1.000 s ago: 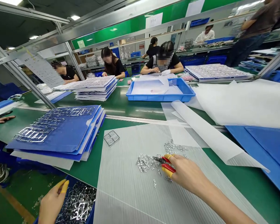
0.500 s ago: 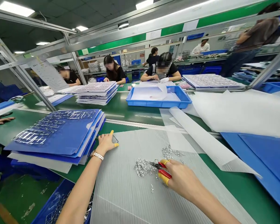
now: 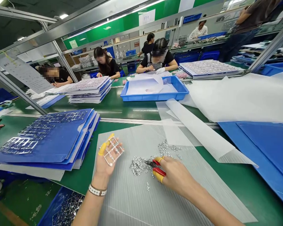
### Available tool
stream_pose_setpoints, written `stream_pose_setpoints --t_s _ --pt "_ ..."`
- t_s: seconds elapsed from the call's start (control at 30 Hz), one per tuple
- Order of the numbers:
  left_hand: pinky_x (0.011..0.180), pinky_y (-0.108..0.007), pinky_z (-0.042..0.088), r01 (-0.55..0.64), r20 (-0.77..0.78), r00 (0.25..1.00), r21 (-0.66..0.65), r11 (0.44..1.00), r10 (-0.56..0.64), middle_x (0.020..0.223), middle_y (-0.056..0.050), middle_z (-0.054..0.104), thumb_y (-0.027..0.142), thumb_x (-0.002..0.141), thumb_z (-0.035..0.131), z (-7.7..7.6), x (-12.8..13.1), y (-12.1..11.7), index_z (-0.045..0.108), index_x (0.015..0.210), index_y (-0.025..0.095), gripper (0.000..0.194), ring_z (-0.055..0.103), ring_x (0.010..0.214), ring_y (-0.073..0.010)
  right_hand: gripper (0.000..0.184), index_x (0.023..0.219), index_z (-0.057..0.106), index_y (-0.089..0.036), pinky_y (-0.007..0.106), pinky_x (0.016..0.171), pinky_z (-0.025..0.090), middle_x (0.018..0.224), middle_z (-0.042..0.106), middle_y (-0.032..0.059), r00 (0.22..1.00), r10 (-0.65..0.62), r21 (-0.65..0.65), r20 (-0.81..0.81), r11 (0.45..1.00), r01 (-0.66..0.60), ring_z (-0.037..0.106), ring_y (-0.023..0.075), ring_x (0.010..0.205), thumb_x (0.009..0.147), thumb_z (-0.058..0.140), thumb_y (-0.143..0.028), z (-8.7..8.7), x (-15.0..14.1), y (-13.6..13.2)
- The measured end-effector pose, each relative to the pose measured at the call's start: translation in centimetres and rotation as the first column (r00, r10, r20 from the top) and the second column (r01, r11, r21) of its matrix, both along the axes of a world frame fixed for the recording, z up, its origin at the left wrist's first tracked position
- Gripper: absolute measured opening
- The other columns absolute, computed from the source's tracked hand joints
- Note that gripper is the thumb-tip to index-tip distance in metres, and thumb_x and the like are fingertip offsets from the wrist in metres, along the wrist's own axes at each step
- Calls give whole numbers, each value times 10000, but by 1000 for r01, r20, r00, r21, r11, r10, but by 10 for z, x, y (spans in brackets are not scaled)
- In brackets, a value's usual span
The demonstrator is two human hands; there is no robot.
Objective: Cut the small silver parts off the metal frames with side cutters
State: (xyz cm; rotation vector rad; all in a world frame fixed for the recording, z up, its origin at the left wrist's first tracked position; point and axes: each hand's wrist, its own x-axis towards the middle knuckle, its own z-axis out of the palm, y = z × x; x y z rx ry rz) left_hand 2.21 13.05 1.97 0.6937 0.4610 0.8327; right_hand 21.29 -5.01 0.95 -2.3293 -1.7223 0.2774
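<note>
On the worktop (image 3: 240, 182) a pale sheet (image 3: 141, 207) is lying. Near its far left corner, the left hand (image 3: 104, 164), palm up, is holding a metal frame (image 3: 110, 153); the right hand (image 3: 175, 172), knuckles up, is gripping red-handled pliers (image 3: 159, 172), apparently touching small metal pieces (image 3: 136, 165). Bringing frame and pliers together is requiring a closer approach.

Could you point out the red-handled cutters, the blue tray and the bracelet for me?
Red-handled cutters (image 3: 159, 171): head view, on the lower red handle.
Blue tray (image 3: 153, 96): head view, front wall.
Bracelet (image 3: 97, 191): head view, band's middle.
</note>
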Motion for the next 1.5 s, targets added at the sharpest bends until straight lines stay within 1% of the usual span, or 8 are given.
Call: stream_pose_setpoints --t_s 0.13,0.27,0.37,0.5,0.6,0.7,0.87,1.5 --pt "852 -470 466 19 39 999 -148 989 -14 1152 -158 613 677 759 437 -17 31 -36 585 1168 139 692 621 918 -286 232 967 617 -187 278 604 363 784 623 65 999 24 41 -22 999 -23 567 191 672 803 511 -313 11 -6 2" --pt "857 -407 459 135 71 990 -249 959 -121 1163 -156 615 481 834 434 -26 47 -59 600 1155 105 521 622 935 -273 228 936 618 -171 289 635 370 808 623 77 999 44 82 15 996 -45 561 202 718 801 536 -335 24 -17 3" --pt "883 -365 437 194 116 979 -294 936 -166 1173 -134 619 321 815 447 -29 54 -72 610 1152 107 431 609 975 -251 279 995 610 -166 317 655 365 810 624 82 994 64 109 87 991 -73 562 227 751 810 544 -364 29 -26 6" --pt "847 -336 444 132 74 991 -293 947 -115 1114 -131 650 422 840 435 -28 60 -83 633 1123 114 463 618 907 -221 228 907 620 -166 342 649 352 802 622 90 986 55 71 157 995 -67 566 254 772 805 562 -362 31 -33 10" --pt "853 -330 441 67 15 998 -258 964 -66 1096 -137 658 572 832 403 -28 64 -87 640 1115 116 586 613 918 -222 210 883 609 -165 343 651 351 791 623 90 984 54 56 171 996 -65 573 255 782 807 562 -356 32 -35 12" --pt "872 -339 436 29 -4 1000 -229 973 -31 1095 -131 660 613 819 393 -29 64 -88 648 1105 134 614 612 935 -224 194 896 598 -169 341 657 353 803 626 89 983 56 54 172 996 -66 576 255 799 816 551 -340 34 -36 13" --pt "883 -348 431 14 -23 1000 -214 977 -20 1090 -121 664 602 815 409 -32 63 -87 657 1090 156 580 617 938 -228 262 987 601 -164 351 660 368 839 629 100 987 64 30 150 997 -69 578 268 810 832 528 -363 38 -36 13" --pt "930 -366 396 24 -120 992 -58 998 -31 1104 -108 656 569 812 444 -35 59 -87 651 1095 170 531 581 1023 -247 320 990 642 -140 332 635 402 829 658 116 977 129 -41 167 992 -124 609 249 739 836 535 -399 48 -33 14"
